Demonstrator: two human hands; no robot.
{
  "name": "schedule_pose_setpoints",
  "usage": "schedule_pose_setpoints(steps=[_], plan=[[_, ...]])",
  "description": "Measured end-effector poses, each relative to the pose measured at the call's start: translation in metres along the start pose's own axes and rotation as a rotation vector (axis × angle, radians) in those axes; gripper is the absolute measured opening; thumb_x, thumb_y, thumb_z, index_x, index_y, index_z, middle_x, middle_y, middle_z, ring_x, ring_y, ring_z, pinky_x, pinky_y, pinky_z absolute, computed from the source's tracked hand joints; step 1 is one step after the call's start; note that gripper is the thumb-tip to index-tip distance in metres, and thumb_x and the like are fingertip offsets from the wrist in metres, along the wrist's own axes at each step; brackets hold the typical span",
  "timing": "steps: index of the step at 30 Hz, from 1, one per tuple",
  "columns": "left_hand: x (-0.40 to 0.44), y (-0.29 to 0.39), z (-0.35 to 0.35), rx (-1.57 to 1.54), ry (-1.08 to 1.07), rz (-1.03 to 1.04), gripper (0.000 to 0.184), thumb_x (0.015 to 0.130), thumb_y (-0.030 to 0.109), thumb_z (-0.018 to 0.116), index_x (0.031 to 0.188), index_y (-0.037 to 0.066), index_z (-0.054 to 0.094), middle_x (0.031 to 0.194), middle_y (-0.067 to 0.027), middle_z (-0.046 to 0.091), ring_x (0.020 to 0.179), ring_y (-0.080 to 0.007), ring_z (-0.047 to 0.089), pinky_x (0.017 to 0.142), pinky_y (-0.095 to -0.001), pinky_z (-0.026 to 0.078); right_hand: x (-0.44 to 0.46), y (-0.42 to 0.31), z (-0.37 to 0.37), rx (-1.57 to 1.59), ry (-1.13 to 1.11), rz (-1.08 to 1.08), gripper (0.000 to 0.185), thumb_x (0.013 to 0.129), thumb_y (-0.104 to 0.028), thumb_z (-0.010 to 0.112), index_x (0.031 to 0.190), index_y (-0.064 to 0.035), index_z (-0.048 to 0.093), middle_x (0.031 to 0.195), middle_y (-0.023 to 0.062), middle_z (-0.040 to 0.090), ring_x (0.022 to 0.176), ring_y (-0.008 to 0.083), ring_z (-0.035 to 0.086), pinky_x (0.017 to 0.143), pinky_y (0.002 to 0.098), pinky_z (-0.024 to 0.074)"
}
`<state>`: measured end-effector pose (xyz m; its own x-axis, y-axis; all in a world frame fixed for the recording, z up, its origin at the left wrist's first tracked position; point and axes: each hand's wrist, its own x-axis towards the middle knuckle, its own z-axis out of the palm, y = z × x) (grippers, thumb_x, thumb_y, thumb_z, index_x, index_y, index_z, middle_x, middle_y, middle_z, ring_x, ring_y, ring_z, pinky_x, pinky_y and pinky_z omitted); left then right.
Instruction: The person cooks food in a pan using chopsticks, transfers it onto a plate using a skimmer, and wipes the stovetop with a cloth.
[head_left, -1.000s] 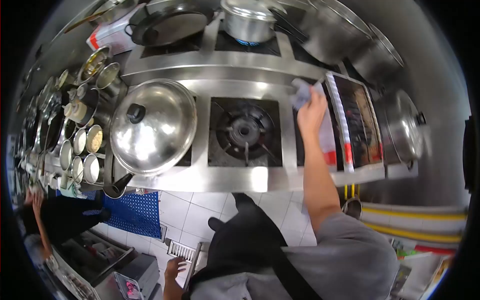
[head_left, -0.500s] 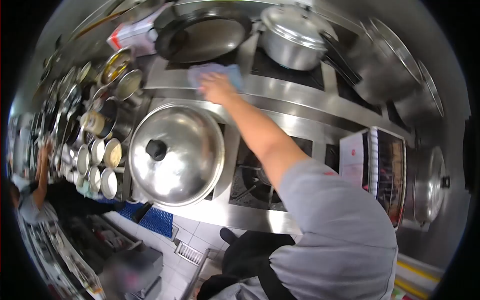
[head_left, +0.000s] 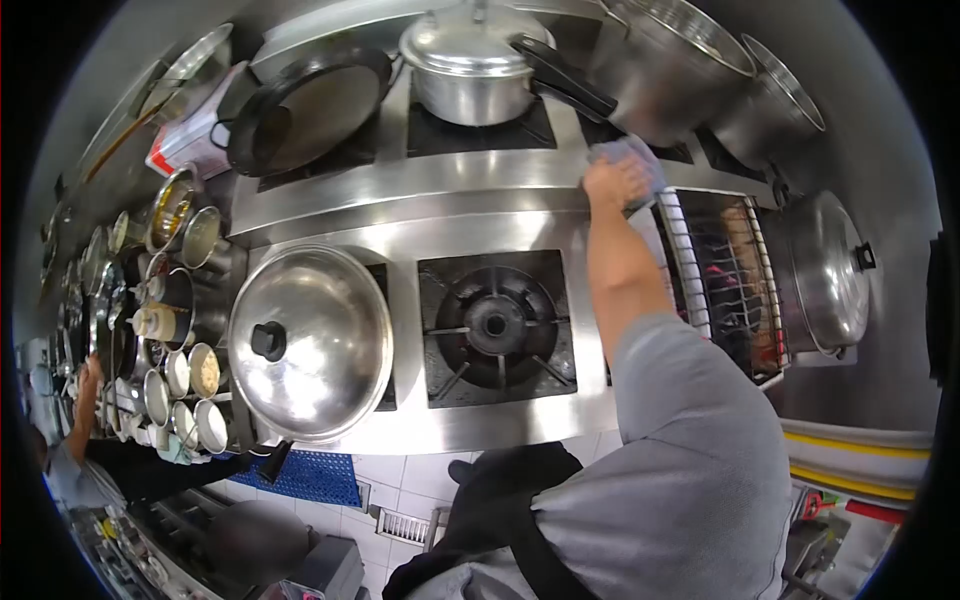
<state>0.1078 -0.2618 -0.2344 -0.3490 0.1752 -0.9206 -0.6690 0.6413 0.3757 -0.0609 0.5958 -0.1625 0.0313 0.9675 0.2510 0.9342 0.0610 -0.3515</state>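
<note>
My right hand point(head_left: 617, 182) presses a bluish-grey cloth point(head_left: 652, 168) onto the steel ledge point(head_left: 480, 175) of the stove, its fingers bent over the cloth. Just behind it stand a tall steel pot point(head_left: 670, 75) and the black handle of a lidded pressure cooker point(head_left: 470, 90). Close by on the near side is a wire grill rack point(head_left: 735, 265). My left hand is out of view.
A domed wok lid point(head_left: 315, 345) covers the left burner; an uncovered burner point(head_left: 495, 325) lies beside it. A black pan point(head_left: 310, 110) sits at the back left. Several bowls point(head_left: 205, 370) line the left side, where another person's arm point(head_left: 85, 400) reaches in.
My right hand has slid the cloth rightward along the ledge, from before the black pan to beside the grill rack. The camera view has also shifted to the right.
</note>
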Motion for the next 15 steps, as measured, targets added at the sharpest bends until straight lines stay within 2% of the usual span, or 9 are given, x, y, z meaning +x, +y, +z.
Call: schedule_pose_setpoints(steps=[2, 3, 5, 6, 8, 12, 13, 14, 15], plan=[[-0.008, -0.009, -0.003, -0.009, 0.002, 0.008, 0.047, 0.093, 0.033, 0.047, 0.126, 0.001, 0.055, 0.116, -0.0122, 0.064, 0.101, -0.026, 0.064, 0.079, -0.0392, 0.053, 0.022, -0.002, 0.056, -0.182, 0.24, 0.217, 0.064, 0.096, -0.045, 0.036, 0.145, -0.0033, 0.036, 0.154, 0.0277, 0.015, 0.142, 0.0485, 0.008, 0.114, 0.0565, 0.0112], [-0.013, -0.016, -0.004, -0.02, 0.007, 0.01, 0.047, 0.093, 0.033, 0.047, 0.126, 0.001, 0.055, 0.116, -0.0122, 0.064, 0.101, -0.0259, 0.064, 0.079, -0.0392, 0.053, -0.003, -0.02, -0.006, -0.247, -0.087, 0.126, 0.061, 0.096, -0.042, 0.04, 0.135, 0.0045, 0.047, 0.152, 0.0323, 0.015, 0.139, 0.056, 0.008, 0.111, 0.0599, 0.0162], [-0.019, -0.031, -0.003, -0.025, 0.008, 0.01, 0.047, 0.093, 0.033, 0.047, 0.126, 0.001, 0.055, 0.116, -0.0123, 0.064, 0.101, -0.0259, 0.064, 0.08, -0.0391, 0.053, -0.004, -0.012, 0.034, -0.104, -0.002, 0.163, 0.055, 0.096, -0.036, 0.043, 0.125, 0.0096, 0.054, 0.149, 0.0339, 0.023, 0.132, 0.0601, 0.021, 0.106, 0.0613, 0.0268], [-0.027, -0.035, -0.012, -0.042, 0.019, 0.005, 0.047, 0.093, 0.033, 0.047, 0.126, 0.001, 0.055, 0.116, -0.0123, 0.064, 0.101, -0.0259, 0.064, 0.08, -0.039, 0.053, 0.005, 0.001, 0.086, 0.102, 0.005, 0.311, 0.058, 0.097, -0.038, 0.041, 0.127, 0.0104, 0.05, 0.145, 0.0329, 0.028, 0.131, 0.0574, 0.025, 0.102, 0.0598, 0.0336], [-0.032, -0.046, -0.013, -0.052, 0.022, 0.008, 0.047, 0.093, 0.033, 0.047, 0.126, 0.001, 0.055, 0.116, -0.0124, 0.064, 0.1, -0.0258, 0.064, 0.08, -0.0389, 0.053, -0.058, -0.041, 0.035, -0.07, -0.154, 0.145, 0.046, 0.097, -0.031, 0.045, 0.119, 0.0082, 0.052, 0.125, 0.028, 0.049, 0.116, 0.0434, 0.052, 0.087, 0.0507, 0.0503], [-0.04, -0.054, -0.013, -0.076, 0.023, -0.003, 0.047, 0.094, 0.033, 0.047, 0.126, 0.001, 0.055, 0.116, -0.0125, 0.064, 0.1, -0.0257, 0.064, 0.08, -0.0388, 0.053, -0.172, -0.152, 0.138, -0.092, -0.031, 0.295, 0.034, 0.09, -0.031, 0.058, 0.112, -0.0041, 0.059, 0.102, 0.0159, 0.066, 0.098, 0.0284, 0.066, 0.082, 0.0475, 0.053], [-0.038, -0.055, -0.008, -0.073, 0.017, -0.005, 0.047, 0.094, 0.033, 0.047, 0.126, 0.001, 0.055, 0.116, -0.0125, 0.064, 0.1, -0.0257, 0.064, 0.08, -0.0387, 0.053, -0.208, -0.174, 0.148, -0.378, -0.463, -0.409, 0.034, 0.09, -0.03, 0.058, 0.114, -0.006, 0.059, 0.109, 0.0148, 0.064, 0.102, 0.0271, 0.064, 0.084, 0.0451, 0.0523], [-0.039, -0.053, -0.007, -0.075, 0.02, -0.008, 0.047, 0.094, 0.034, 0.047, 0.126, 0.001, 0.055, 0.116, -0.0126, 0.064, 0.1, -0.0256, 0.064, 0.08, -0.0387, 0.053, -0.242, -0.222, 0.094, -0.103, -0.645, -0.14, 0.036, 0.088, -0.031, 0.058, 0.116, -0.0078, 0.061, 0.117, 0.0126, 0.062, 0.106, 0.026, 0.061, 0.089, 0.0414, 0.0505], [-0.034, -0.054, -0.001, -0.072, 0.017, -0.012, 0.047, 0.094, 0.034, 0.047, 0.126, 0.0, 0.055, 0.116, -0.0126, 0.064, 0.1, -0.0256, 0.064, 0.08, -0.0386, 0.053, -0.269, -0.244, 0.052, -0.092, -0.645, -0.123, 0.036, 0.088, -0.031, 0.058, 0.116, -0.0078, 0.061, 0.117, 0.0126, 0.062, 0.106, 0.026, 0.061, 0.089, 0.0414, 0.0505]])
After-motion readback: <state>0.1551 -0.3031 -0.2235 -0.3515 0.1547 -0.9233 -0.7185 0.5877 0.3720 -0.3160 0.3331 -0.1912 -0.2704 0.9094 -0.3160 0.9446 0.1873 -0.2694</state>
